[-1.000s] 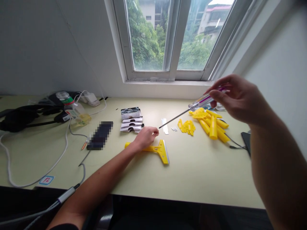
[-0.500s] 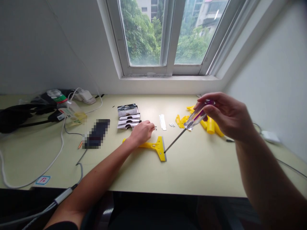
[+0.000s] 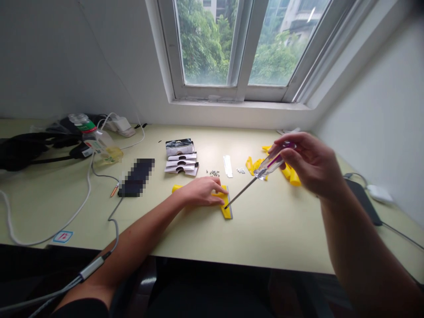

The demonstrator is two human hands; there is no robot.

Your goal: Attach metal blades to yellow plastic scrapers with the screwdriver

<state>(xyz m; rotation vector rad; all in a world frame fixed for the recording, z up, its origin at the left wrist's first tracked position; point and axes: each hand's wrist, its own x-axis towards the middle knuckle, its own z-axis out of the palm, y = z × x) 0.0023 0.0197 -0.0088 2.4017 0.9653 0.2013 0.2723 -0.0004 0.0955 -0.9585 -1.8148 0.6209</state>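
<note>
My right hand (image 3: 309, 165) is wrapped round the clear and purple handle of a screwdriver (image 3: 243, 192). Its shaft slants down to the left, and the tip meets the head of a yellow scraper (image 3: 226, 212) near the blade edge. Lying over the scraper is my left hand (image 3: 205, 192), thumb and fingers gripping it where handle and head join. Just beyond that hand sits a small pile of screws (image 3: 214, 173). White nuts (image 3: 240, 170) and a stack of thin blades (image 3: 228, 166) lie farther right. The screw under the tip is too small to make out.
Several small boxes (image 3: 181, 159) stand behind my left hand. Yellow plastic parts (image 3: 253, 165) lie partly behind the screwdriver. A blurred-out dark phone-like slab (image 3: 137, 176), a bottle (image 3: 99, 139) and cables (image 3: 89, 176) occupy the left; a dark flat device (image 3: 362, 201) is at right.
My left hand has moved from the screw pile down onto the scraper, uncovering the screws. The right hand keeps the screwdriver tip at the scraper head. The whole view has shifted slightly.
</note>
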